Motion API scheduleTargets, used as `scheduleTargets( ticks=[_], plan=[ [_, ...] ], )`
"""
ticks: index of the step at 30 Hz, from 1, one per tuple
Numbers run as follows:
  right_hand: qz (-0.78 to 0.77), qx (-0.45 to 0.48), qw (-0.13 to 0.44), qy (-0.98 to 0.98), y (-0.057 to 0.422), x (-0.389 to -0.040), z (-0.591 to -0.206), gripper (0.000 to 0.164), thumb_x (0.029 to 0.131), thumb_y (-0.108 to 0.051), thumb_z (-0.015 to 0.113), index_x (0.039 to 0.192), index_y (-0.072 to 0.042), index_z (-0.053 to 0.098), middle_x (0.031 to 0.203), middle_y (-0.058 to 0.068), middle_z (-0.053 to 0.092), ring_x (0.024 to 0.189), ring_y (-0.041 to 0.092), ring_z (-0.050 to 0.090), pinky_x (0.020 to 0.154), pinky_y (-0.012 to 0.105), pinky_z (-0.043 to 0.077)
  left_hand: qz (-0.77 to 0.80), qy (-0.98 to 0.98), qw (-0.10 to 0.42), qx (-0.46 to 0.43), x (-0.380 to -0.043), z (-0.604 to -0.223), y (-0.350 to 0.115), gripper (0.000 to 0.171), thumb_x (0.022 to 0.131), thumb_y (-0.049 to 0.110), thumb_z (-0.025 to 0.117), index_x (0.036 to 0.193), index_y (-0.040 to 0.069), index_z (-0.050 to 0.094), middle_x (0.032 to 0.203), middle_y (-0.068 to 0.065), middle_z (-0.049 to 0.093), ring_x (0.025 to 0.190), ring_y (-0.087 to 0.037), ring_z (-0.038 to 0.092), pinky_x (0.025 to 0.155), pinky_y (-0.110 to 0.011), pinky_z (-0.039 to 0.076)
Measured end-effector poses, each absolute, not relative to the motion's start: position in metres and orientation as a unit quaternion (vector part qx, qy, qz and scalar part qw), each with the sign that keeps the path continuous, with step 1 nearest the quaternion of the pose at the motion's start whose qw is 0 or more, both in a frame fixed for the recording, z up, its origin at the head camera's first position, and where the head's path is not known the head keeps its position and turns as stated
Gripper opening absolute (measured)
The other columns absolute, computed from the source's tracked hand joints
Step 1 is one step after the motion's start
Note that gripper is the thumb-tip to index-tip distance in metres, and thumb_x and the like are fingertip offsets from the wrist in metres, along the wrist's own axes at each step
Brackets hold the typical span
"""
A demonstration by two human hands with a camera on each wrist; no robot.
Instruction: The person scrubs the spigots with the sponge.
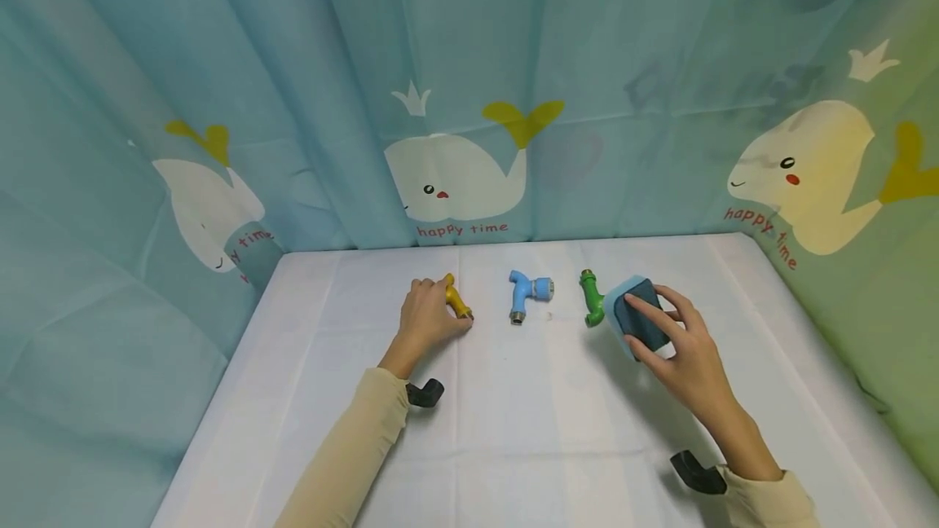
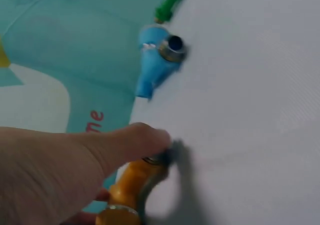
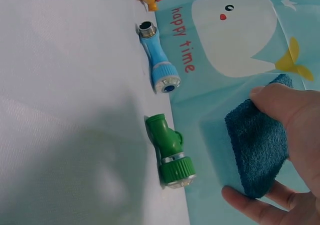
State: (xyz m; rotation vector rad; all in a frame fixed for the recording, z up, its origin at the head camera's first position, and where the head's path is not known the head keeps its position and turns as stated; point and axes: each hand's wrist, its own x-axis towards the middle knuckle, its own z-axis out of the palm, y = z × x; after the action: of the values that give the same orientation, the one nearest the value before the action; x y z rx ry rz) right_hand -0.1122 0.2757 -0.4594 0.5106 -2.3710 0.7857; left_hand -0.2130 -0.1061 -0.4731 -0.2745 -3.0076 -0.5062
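Curtains (image 1: 601,39) printed with whales (image 1: 465,178) back the white table (image 1: 513,406), where our left hand (image 1: 425,316) pinches the yellow tap (image 1: 458,302), partly hidden, its shape uncertain, near a blue tap (image 1: 522,293), while our right hand (image 1: 689,361) grips a blue pad (image 3: 257,142), masking part of the green tap (image 1: 591,297) from the head view.

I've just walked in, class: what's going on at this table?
A person is working with both hands. The left hand pinches the yellow tap between thumb and fingers. The right hand holds a blue pad raised over the table, near the green tap. The blue tap lies between the other two, with neither hand on it.
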Motion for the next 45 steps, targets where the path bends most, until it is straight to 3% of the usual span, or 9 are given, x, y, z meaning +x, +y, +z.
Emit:
scheduleTargets(
  ticks=[3,9,15,18,21,28,37,41,45],
  plan=[
    [0.294,0.195,0.289,-0.890,0.275,-0.112,-0.460,0.069,0.070,0.000,0.091,0.134,-0.012,0.068,0.143,0.028,0.048,0.101,0.044,0.062,0.067,0.060,0.058,-0.180,-0.979,0.035,-0.095,-0.214,-0.472,-0.109,0.075,0.074,0.041,0.089,0.131,-0.002,0.066,0.109,-0.018,0.066,0.100,-0.033,0.055,0.084,-0.043,0.054],
    [0.297,0.196,0.293,-0.887,0.272,-0.111,-0.460,0.071,0.068,0.001,0.091,0.134,-0.012,0.068,0.143,0.027,0.048,0.099,0.041,0.062,0.065,0.058,0.058,-0.366,-0.927,0.005,-0.086,-0.206,-0.468,-0.116,0.082,0.077,0.035,0.090,0.145,0.003,0.057,0.126,-0.016,0.066,0.112,-0.032,0.059,0.094,-0.043,0.055],
    [0.310,0.213,0.285,-0.881,0.262,-0.114,-0.459,0.069,0.071,-0.003,0.091,0.135,-0.013,0.068,0.144,0.024,0.049,0.099,0.037,0.062,0.065,0.054,0.059,-0.634,-0.763,-0.085,-0.094,-0.187,-0.444,-0.117,0.090,0.085,0.005,0.082,0.161,0.013,0.034,0.143,-0.018,0.051,0.134,-0.035,0.049,0.114,-0.046,0.042],
    [0.308,0.217,0.284,-0.881,0.257,-0.115,-0.458,0.068,0.071,-0.004,0.091,0.135,-0.013,0.068,0.144,0.024,0.049,0.097,0.035,0.063,0.065,0.053,0.058,-0.710,-0.684,-0.129,-0.109,-0.178,-0.437,-0.116,0.101,0.084,-0.009,0.076,0.165,0.019,0.023,0.146,-0.019,0.043,0.134,-0.033,0.047,0.117,-0.045,0.037],
    [0.305,0.215,0.285,-0.883,0.255,-0.114,-0.458,0.068,0.070,-0.004,0.091,0.133,-0.013,0.069,0.144,0.024,0.050,0.097,0.034,0.063,0.065,0.053,0.058,-0.741,-0.644,-0.144,-0.127,-0.171,-0.436,-0.116,0.107,0.081,-0.013,0.076,0.165,0.023,0.021,0.145,-0.018,0.040,0.130,-0.029,0.048,0.117,-0.042,0.038],
    [0.309,0.221,0.277,-0.883,0.250,-0.114,-0.461,0.069,0.071,-0.005,0.092,0.135,-0.014,0.068,0.145,0.023,0.049,0.097,0.033,0.062,0.067,0.054,0.058,-0.773,-0.602,-0.125,-0.157,-0.164,-0.441,-0.116,0.103,0.080,-0.009,0.079,0.163,0.015,0.023,0.137,-0.014,0.044,0.123,-0.024,0.051,0.104,-0.029,0.050],
    [0.381,0.277,0.248,-0.847,0.200,-0.124,-0.441,0.066,0.076,-0.003,0.088,0.137,-0.015,0.067,0.145,0.018,0.050,0.109,0.034,0.065,0.077,0.054,0.060,-0.792,-0.563,-0.140,-0.191,-0.157,-0.442,-0.109,0.107,0.079,0.007,0.090,0.163,0.009,0.023,0.158,-0.032,0.028,0.128,-0.025,0.052,0.106,-0.030,0.049],
    [0.418,0.324,0.195,-0.826,0.165,-0.128,-0.422,0.063,0.082,-0.012,0.087,0.141,-0.020,0.064,0.150,0.011,0.048,0.114,0.028,0.063,0.081,0.049,0.061,-0.790,-0.547,-0.160,-0.225,-0.154,-0.440,-0.103,0.111,0.075,0.008,0.093,0.163,0.011,0.025,0.153,-0.024,0.036,0.129,-0.023,0.052,0.106,-0.032,0.049],
    [0.417,0.351,0.159,-0.823,0.148,-0.131,-0.411,0.060,0.086,-0.017,0.085,0.142,-0.021,0.063,0.150,0.011,0.049,0.127,0.032,0.057,0.087,0.051,0.059,-0.787,-0.529,-0.170,-0.266,-0.152,-0.438,-0.098,0.114,0.075,0.006,0.093,0.163,0.010,0.022,0.147,-0.015,0.045,0.132,-0.023,0.051,0.108,-0.034,0.048]
  ],
)
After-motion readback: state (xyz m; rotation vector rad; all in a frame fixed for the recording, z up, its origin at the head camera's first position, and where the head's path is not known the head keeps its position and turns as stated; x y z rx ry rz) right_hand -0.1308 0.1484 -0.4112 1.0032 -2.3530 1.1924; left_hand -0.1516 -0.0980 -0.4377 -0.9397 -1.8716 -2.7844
